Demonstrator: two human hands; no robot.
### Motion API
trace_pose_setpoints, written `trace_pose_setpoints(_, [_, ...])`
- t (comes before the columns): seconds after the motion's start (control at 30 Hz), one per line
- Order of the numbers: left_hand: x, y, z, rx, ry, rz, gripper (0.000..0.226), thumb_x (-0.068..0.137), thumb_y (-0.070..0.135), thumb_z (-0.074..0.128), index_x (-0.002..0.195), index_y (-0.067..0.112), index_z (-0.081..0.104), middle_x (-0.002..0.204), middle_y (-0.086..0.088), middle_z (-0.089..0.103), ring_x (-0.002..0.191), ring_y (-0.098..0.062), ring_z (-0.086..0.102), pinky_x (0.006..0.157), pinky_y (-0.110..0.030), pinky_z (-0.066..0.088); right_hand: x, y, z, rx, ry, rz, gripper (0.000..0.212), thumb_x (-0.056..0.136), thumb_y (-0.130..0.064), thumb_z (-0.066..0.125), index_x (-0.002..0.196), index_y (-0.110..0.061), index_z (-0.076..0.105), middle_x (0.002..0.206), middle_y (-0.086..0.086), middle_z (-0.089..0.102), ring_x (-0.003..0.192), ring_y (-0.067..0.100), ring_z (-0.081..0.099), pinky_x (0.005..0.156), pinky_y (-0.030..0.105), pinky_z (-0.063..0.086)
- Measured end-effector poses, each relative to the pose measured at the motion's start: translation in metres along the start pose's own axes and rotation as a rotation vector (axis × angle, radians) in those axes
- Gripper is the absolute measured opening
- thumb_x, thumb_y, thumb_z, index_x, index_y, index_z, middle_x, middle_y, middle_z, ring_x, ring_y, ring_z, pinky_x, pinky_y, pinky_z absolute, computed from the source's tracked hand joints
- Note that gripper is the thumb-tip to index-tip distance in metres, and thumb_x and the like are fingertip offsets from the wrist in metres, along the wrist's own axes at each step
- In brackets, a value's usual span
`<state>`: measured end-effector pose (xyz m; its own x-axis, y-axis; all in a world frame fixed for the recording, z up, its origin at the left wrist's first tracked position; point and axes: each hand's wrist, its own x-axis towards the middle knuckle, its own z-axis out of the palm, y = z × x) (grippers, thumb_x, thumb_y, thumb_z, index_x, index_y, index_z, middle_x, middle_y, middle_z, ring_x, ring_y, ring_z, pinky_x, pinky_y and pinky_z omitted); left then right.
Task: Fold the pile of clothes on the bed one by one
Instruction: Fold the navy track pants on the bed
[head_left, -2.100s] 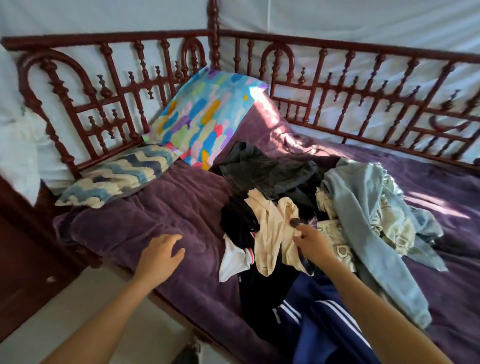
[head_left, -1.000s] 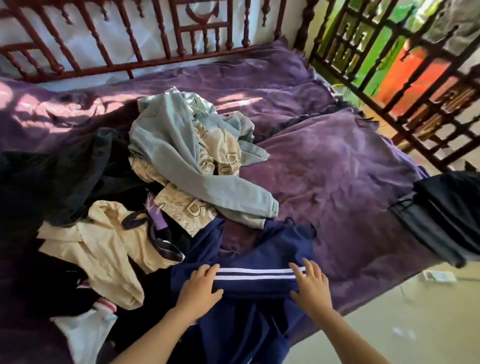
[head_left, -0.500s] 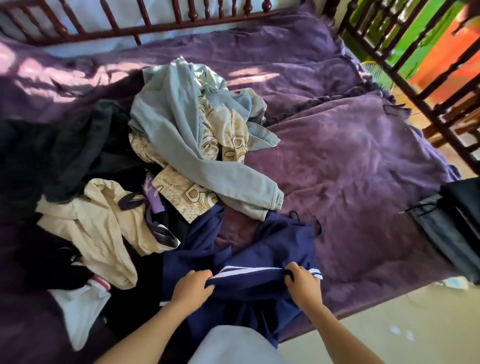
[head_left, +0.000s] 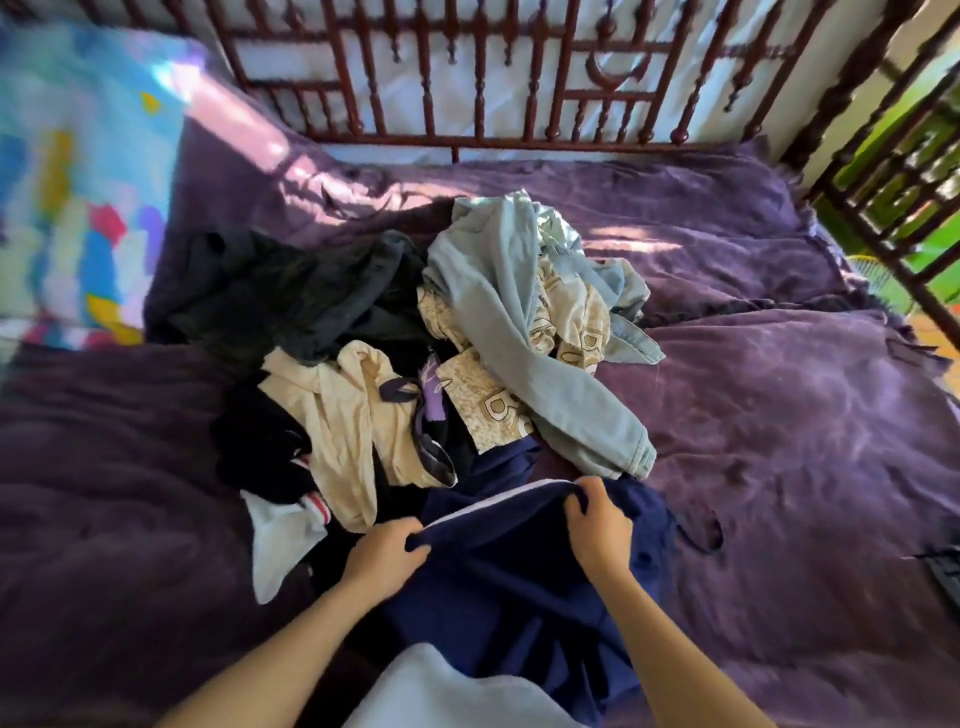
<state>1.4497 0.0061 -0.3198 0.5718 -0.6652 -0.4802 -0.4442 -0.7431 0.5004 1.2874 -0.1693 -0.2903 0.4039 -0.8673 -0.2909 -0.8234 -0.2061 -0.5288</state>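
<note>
Head view puts the navy blue garment with white stripes (head_left: 519, 571) at the near edge of the bed, right in front of the person. Both hands are on it: left hand (head_left: 387, 553) and right hand (head_left: 597, 525) each have their fingers curled tight round the striped edge. They're set apart so the cloth stretches between them, likely to pull it clear for folding. Just behind, the cuff of the light blue denim jacket (head_left: 519, 332) lies beside the right hand, with the crumpled cream top (head_left: 343, 415) alongside in the heap. Rumpled purple bedspread (head_left: 779, 441) underneath, dark red wooden railing (head_left: 467, 78) beyond.
</note>
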Motion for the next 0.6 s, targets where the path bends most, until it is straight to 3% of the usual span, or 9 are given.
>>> trace_pose_setpoints(0.07, [0.002, -0.004, -0.022, -0.051, 0.074, -0.005, 0.033, 0.087, 0.027, 0.060, 0.063, 0.033, 0.038, 0.081, -0.001, 0.060, 0.091, -0.025, 0.062, 0.071, -0.032, 0.042, 0.003, -0.032, -0.004, 0.071, 0.030, -0.060, 0.015, 0.098, -0.022, 0.042, 0.107, -0.015, 0.052, 0.082, 0.005, 0.063, 0.091, 0.032, 0.060, 0.096, 0.045, 0.041])
trace_pose_setpoints(0.13, [0.000, -0.010, -0.047, -0.081, 0.150, -0.019, 0.033, 0.089, 0.026, 0.059, 0.064, 0.031, 0.039, 0.079, 0.001, 0.055, 0.091, -0.024, 0.060, 0.067, -0.030, 0.037, 0.004, -0.062, -0.005, 0.091, 0.057, -0.128, 0.021, 0.097, -0.021, 0.043, 0.114, -0.013, 0.052, 0.097, 0.008, 0.067, 0.096, 0.032, 0.059, 0.093, 0.043, 0.042])
trace_pose_setpoints(0.27, [-0.002, -0.034, -0.105, -0.197, 0.300, 0.075, 0.012, 0.089, 0.021, 0.061, 0.080, 0.012, 0.061, 0.077, -0.002, 0.057, 0.083, -0.027, 0.061, 0.065, -0.032, 0.039, 0.000, -0.120, -0.005, 0.159, 0.140, -0.219, 0.021, 0.097, -0.020, 0.046, 0.113, -0.010, 0.054, 0.103, 0.010, 0.065, 0.095, 0.032, 0.059, 0.073, 0.033, 0.041])
trace_pose_setpoints(0.47, [-0.015, -0.084, -0.219, -0.283, 0.548, 0.260, 0.012, 0.084, 0.014, 0.067, 0.085, 0.002, 0.068, 0.074, -0.008, 0.064, 0.070, -0.019, 0.056, 0.062, -0.026, 0.034, -0.033, -0.258, -0.012, 0.271, 0.308, -0.387, 0.021, 0.094, -0.020, 0.051, 0.110, -0.008, 0.059, 0.104, 0.007, 0.063, 0.097, 0.024, 0.057, 0.080, 0.030, 0.039])
trace_pose_setpoints(0.6, [-0.031, -0.134, -0.302, -0.339, 0.714, 0.309, 0.012, 0.084, 0.010, 0.067, 0.085, -0.002, 0.067, 0.076, -0.011, 0.063, 0.071, -0.019, 0.053, 0.068, -0.030, 0.040, -0.062, -0.356, -0.010, 0.315, 0.328, -0.603, 0.015, 0.091, -0.018, 0.056, 0.103, -0.011, 0.063, 0.094, -0.006, 0.058, 0.089, 0.011, 0.051, 0.080, 0.026, 0.039])
